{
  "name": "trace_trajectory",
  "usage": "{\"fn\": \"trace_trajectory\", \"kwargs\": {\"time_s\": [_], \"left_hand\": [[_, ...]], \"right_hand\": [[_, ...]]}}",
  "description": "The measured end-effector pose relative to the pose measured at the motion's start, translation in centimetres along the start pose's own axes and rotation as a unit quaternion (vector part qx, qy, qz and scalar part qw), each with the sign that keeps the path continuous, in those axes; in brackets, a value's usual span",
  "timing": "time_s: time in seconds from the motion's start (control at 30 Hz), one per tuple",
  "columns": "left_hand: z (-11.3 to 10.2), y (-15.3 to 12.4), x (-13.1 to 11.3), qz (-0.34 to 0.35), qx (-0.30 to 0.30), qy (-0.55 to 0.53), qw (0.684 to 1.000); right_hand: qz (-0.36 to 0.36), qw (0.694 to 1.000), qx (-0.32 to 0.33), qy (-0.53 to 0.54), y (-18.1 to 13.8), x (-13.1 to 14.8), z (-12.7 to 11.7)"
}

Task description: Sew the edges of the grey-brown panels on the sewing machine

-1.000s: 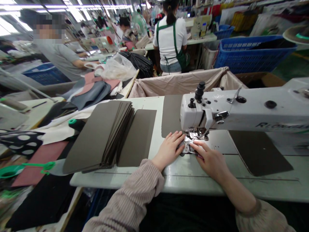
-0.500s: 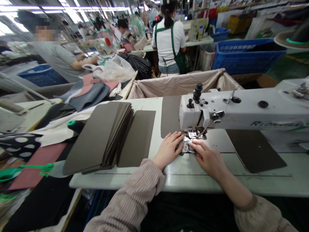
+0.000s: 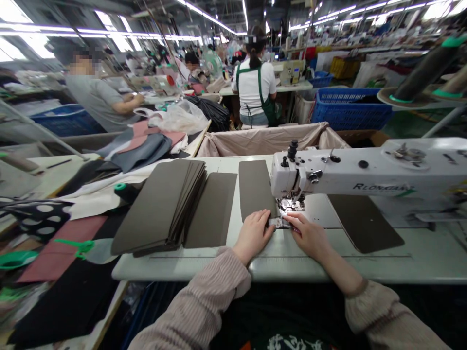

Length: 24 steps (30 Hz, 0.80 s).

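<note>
My left hand lies palm down by the presser foot of a white sewing machine. Its fingers stretch over the near corner of a grey-brown panel, thumb apart on the metal plate. My right hand is at the plate's right side, fingertips drawn together; a small dark-reddish bit shows under them, too hidden to name. Left of the hands stands a thick stack of similar panels, with one panel flat beside it. Another dark panel lies under the machine arm.
A pale worktable carries the machine. Fabric scraps, a thread cone and a green-handled item lie to the left. Behind is a cloth-lined bin, then a blue crate. Two persons sit at work beyond.
The view has tilted up and shifted slightly right. Both hands stay by the needle area in nearly the same pose. The seated person at left has moved the hands closer in.
</note>
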State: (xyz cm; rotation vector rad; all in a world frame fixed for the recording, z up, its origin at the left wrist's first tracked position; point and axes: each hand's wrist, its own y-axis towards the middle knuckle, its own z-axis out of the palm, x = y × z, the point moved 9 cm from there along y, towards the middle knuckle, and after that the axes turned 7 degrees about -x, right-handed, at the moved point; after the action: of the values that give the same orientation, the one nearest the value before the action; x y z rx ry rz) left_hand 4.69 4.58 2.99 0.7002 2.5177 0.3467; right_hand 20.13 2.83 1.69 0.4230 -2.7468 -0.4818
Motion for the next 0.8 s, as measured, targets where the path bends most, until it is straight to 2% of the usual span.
{"fn": "trace_trajectory", "kwargs": {"time_s": [0.1,0.23,0.33,0.4,0.5,0.6,0.63,0.7,0.77,0.8], "left_hand": [[-1.1,-4.5,-2.0,-0.028,0.011,-0.002,1.0],[-1.4,-9.6,-4.2,-0.048,0.035,0.002,0.998],[-1.4,-11.2,-5.3,-0.021,0.065,0.017,0.998],[-2.2,-11.4,-5.6,-0.002,0.105,0.016,0.994],[-5.6,-11.7,-6.0,0.025,0.202,-0.014,0.979],[-11.2,-12.2,-6.8,0.078,0.282,-0.06,0.954],[-13.3,-12.2,-6.7,0.095,0.287,-0.062,0.951],[-17.0,-11.7,-5.8,0.125,0.259,-0.049,0.957],[-18.9,-10.9,-3.6,0.124,0.217,-0.017,0.968],[-19.1,-10.3,-2.3,0.11,0.196,0.002,0.974]], "right_hand": [[0.003,1.0,-0.004,0.012,-0.1,0.0,-0.2],[0.004,1.0,0.003,0.02,-0.2,0.2,-0.5],[0.006,1.0,0.01,0.022,-0.2,0.4,-0.9],[0.003,1.0,0.012,0.024,-0.1,0.6,-1.3],[-0.026,0.998,0.034,0.038,-0.4,1.8,-1.7],[-0.087,0.99,0.096,0.062,-2.2,4.2,-1.4],[-0.097,0.987,0.115,0.061,-3.1,4.8,-1.3],[-0.086,0.986,0.135,0.048,-5.0,5.2,-1.3],[-0.047,0.988,0.138,0.042,-6.9,4.8,-1.7],[-0.027,0.989,0.137,0.05,-7.8,4.5,-2.0]]}}
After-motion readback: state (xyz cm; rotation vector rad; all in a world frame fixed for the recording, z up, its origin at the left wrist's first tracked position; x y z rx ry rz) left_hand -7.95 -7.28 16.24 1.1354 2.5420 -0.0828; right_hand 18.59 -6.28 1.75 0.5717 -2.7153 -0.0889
